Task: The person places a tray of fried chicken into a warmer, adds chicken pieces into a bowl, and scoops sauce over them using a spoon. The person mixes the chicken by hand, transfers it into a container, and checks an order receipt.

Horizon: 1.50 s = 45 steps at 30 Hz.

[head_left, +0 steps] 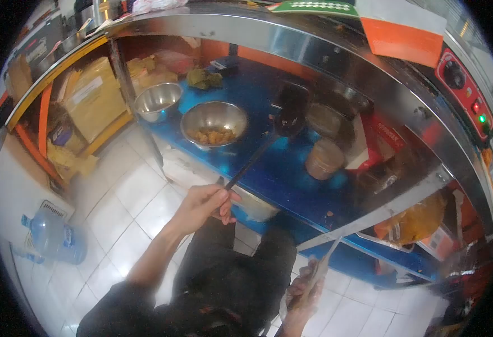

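My left hand (204, 206) is closed round the long dark handle of a ladle (252, 161). Its dark, glossy bowl end reaches over the blue shelf, beside brownish containers. At lower right, my right hand (305, 289) is wrapped round a thin, pale, narrow-tipped thing (328, 255); its kind is not clear. A steel bowl (214, 115) with brownish-orange food in its bottom stands on the shelf, left of the ladle. Another steel bowl (158, 101) sits by the shelf's left end. A round lidded tub (324, 159) stands right of the ladle.
A metal-edged counter (246, 27) overhangs the blue shelf (263, 188). A slanting metal bar (389, 210) crosses at right, with a bag of orange stuff (420, 219) behind it. At upper right is a red control panel (465, 90). A water jug (58, 238) lies on the tiled floor.
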Each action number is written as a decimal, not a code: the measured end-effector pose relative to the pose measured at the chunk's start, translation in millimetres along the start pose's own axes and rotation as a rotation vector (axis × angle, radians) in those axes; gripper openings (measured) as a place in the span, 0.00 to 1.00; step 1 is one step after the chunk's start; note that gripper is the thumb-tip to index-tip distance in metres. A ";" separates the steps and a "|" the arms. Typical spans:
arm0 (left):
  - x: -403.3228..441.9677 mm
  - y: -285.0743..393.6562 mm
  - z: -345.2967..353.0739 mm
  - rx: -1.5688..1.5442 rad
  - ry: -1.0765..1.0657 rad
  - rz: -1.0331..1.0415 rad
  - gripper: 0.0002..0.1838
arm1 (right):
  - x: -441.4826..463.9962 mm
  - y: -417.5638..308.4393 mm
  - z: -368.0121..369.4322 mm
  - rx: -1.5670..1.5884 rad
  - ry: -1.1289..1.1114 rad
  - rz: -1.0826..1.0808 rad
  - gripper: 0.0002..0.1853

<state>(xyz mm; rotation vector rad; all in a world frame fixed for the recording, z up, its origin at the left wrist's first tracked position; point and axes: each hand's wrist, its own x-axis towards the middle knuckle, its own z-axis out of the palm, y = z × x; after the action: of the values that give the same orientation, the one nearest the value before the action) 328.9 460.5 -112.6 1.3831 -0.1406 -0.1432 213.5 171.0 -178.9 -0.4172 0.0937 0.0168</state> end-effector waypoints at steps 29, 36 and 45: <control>81.3 96.8 -115.6 -0.006 0.552 0.433 0.26 | 284.9 30.1 207.5 -1.022 -0.055 -0.472 0.47; 90.4 91.9 -116.4 -0.031 0.566 0.409 0.27 | 303.5 15.6 237.7 -1.408 -0.164 -0.704 0.46; 91.4 84.3 -127.3 -0.100 0.593 0.337 0.25 | 317.5 10.4 259.0 -1.740 -0.065 -0.716 0.54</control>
<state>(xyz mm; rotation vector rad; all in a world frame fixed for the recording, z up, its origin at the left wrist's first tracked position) 443.6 582.0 -51.4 1.2313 0.1290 0.5326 551.9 284.5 22.6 -2.1657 -0.1740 -0.6378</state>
